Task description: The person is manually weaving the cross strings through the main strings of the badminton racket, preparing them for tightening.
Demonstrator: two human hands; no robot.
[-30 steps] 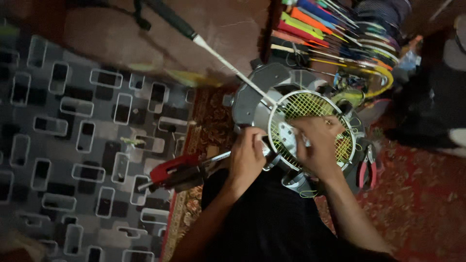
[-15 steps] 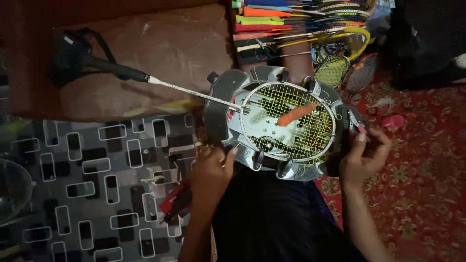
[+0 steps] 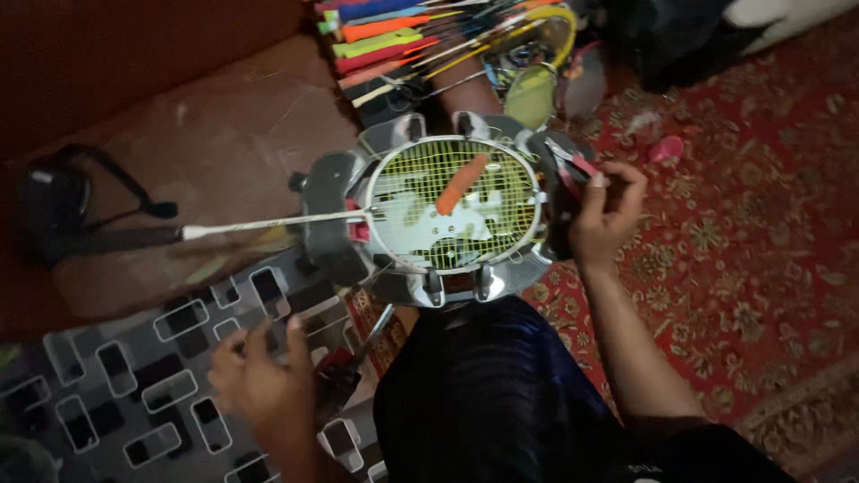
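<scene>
Right hand [image 3: 601,210]: your fingers are curled together on a small red-handled tool [image 3: 577,166] at the right edge of the grey metal stringing machine [image 3: 329,207]; how firmly they grip it you cannot tell from this view.

Left hand [image 3: 259,380]: fingers spread apart, holding nothing, hovering low over the grey mat with black-and-white rectangle pattern [image 3: 152,394], just beside a red-handled tool [image 3: 344,367] lying at the mat's edge.

Badminton racket with yellow-green strings [image 3: 452,204]: clamped flat in the machine, head between your 2 hands, thin white shaft [image 3: 268,223] running left to a black grip [image 3: 98,240]. 1 orange stick-shaped item [image 3: 461,183] lies tilted on the string bed.

Surroundings: a stack of rackets with coloured grips [image 3: 394,40] beyond the machine; red patterned carpet [image 3: 743,233] on the right; brown cushioned surface [image 3: 224,152] under the shaft
</scene>
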